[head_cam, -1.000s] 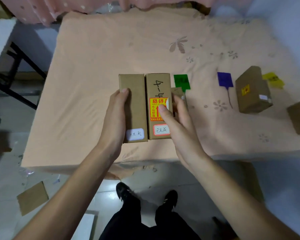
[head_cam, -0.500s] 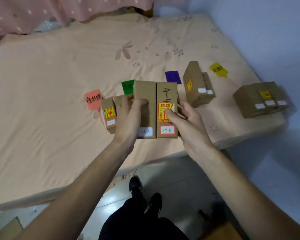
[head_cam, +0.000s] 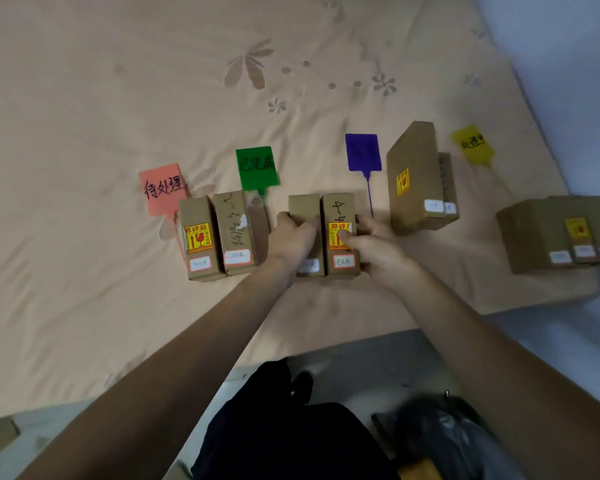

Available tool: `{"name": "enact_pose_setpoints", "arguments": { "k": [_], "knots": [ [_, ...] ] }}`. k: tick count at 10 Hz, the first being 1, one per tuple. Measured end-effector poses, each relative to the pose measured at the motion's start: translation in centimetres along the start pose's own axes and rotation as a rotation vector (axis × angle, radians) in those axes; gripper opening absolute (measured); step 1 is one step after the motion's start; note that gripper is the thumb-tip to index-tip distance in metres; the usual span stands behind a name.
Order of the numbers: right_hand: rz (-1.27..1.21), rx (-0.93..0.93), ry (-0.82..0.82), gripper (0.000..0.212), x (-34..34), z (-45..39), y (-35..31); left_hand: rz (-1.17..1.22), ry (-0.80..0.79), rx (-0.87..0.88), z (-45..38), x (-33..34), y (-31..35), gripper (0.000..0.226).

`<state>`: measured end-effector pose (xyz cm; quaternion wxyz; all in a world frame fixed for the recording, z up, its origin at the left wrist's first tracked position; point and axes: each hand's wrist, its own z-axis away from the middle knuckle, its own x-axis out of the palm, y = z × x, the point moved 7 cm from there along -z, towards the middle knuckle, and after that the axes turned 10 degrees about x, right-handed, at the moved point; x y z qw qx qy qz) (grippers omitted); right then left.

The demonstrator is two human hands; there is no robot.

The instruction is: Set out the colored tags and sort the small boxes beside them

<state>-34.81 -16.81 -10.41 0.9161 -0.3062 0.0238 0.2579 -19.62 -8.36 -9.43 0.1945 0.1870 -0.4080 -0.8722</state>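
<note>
Four tags lie in a row on the peach bed cover: a red tag (head_cam: 163, 188), a green tag (head_cam: 257, 168), a purple tag (head_cam: 362, 152) and a yellow tag (head_cam: 473, 144). My left hand (head_cam: 291, 240) grips a plain brown box (head_cam: 303, 209). My right hand (head_cam: 374, 244) grips the box marked 4-4 (head_cam: 338, 211) with its fragile sticker. The two boxes are pressed side by side, resting on the cover between the green and purple tags. Three small boxes (head_cam: 219, 233) stand below the red and green tags.
Two upright boxes (head_cam: 416, 174) stand between the purple and yellow tags. A group of three boxes (head_cam: 555, 233) sits near the bed's right front corner. The bed edge (head_cam: 361, 337) runs just below my forearms, with floor and my legs beneath.
Both hands have carried the pair of boxes forward and down onto the cover, right of the green tag. The camera has tilted closer to the bed.
</note>
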Motion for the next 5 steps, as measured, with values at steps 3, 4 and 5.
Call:
{"name": "enact_pose_setpoints", "arguments": {
  "k": [3,4,5],
  "knots": [
    [0.210,0.006,-0.094,0.058,0.5,-3.2,0.6,0.052,-0.002,-0.139,-1.5,0.6,-2.9,0.074],
    [0.257,-0.018,-0.076,0.077,-0.5,-2.7,-0.6,-0.046,0.064,-0.097,-1.2,0.2,-1.5,0.058],
    [0.234,-0.100,0.006,0.067,-2.8,-2.2,-2.2,-0.168,0.179,-0.029,-0.9,-0.8,-0.4,0.058]
  ]
}}
